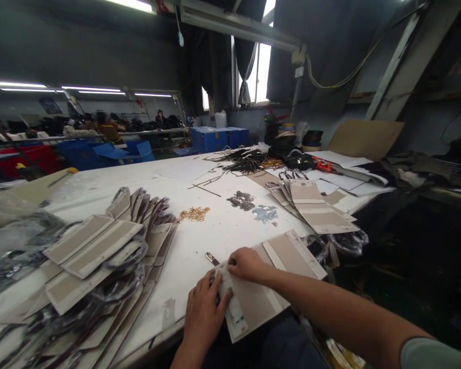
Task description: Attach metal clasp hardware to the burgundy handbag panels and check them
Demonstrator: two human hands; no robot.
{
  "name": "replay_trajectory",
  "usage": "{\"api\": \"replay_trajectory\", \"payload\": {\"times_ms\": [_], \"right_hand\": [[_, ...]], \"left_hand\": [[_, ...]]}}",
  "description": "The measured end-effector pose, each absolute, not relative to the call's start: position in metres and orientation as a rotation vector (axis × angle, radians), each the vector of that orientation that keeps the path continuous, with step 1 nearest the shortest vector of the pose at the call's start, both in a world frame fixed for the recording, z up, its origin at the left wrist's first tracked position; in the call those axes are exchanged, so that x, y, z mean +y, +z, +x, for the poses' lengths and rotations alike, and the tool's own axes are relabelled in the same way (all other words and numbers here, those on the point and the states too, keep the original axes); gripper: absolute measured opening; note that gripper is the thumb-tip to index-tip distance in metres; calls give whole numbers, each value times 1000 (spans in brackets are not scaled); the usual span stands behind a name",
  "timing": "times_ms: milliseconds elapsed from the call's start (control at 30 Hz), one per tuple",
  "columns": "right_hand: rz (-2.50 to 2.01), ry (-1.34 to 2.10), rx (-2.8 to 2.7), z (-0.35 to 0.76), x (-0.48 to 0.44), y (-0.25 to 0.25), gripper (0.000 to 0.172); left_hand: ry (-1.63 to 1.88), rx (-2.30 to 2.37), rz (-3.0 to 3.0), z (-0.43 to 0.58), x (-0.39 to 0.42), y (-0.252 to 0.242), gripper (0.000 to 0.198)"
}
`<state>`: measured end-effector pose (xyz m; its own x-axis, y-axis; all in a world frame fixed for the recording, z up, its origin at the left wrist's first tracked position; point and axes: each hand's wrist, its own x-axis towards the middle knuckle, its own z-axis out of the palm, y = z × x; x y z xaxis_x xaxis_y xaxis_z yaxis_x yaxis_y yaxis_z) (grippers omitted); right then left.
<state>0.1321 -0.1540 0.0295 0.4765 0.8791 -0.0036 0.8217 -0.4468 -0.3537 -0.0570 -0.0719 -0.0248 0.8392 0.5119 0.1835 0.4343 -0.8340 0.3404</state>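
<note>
I am sitting at the long white worktable (200, 215), which is stretching away toward the window. On its left side a big heap of beige cardboard cards wrapped with dark straps in clear plastic (100, 266) is lying fanned out, and a smaller fan of the same beige cards (311, 207) is lying across the table on the right. Right in front of me, at the near edge, a flat beige cardboard card with paler strips and a small printed label (261, 292) is lying partly over the table's edge, above my lap. My right hand (248, 264) is resting on the card's upper left corner with the fingers curled down onto it, pressing rather than gripping. My left hand (203, 312) is lying flat along the card's left edge, fingers stretched out and loose, touching the card and the tabletop. Just beyond my fingertips a small dark metal-tipped piece (212, 259) is lying on the table. Farther out, a little pile of gold-coloured metal bits (194, 213) is sitting near the middle.
</note>
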Motion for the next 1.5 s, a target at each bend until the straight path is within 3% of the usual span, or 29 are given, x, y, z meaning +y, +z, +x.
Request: {"api": "replay_trajectory", "payload": {"times_ms": [200, 367, 567, 733, 900, 1100, 1500], "right_hand": [[-2531, 208, -1220, 240, -152, 58, 25], [-2673, 204, -1046, 317, -146, 40, 30], [-2723, 248, -1012, 346, -132, 12, 27], [-2724, 285, -1122, 356, -127, 19, 22], [-2530, 396, -1383, 325, -125, 46, 18], [-1823, 1027, -1659, 210, -127, 52, 19], [-1841, 988, -1679, 173, -123, 36, 16]], "left_hand": [[419, 783, 2679, -55, -70, -24, 43], [452, 797, 2616, -51, -63, -21, 38], [431, 839, 2527, -45, -57, -19, 36], [420, 859, 2461, -42, -59, -14, 35], [424, 897, 2414, -41, -62, -13, 37], [424, 914, 2371, -39, -64, -8, 39], [433, 917, 2364, -40, -67, -7, 46]]}}
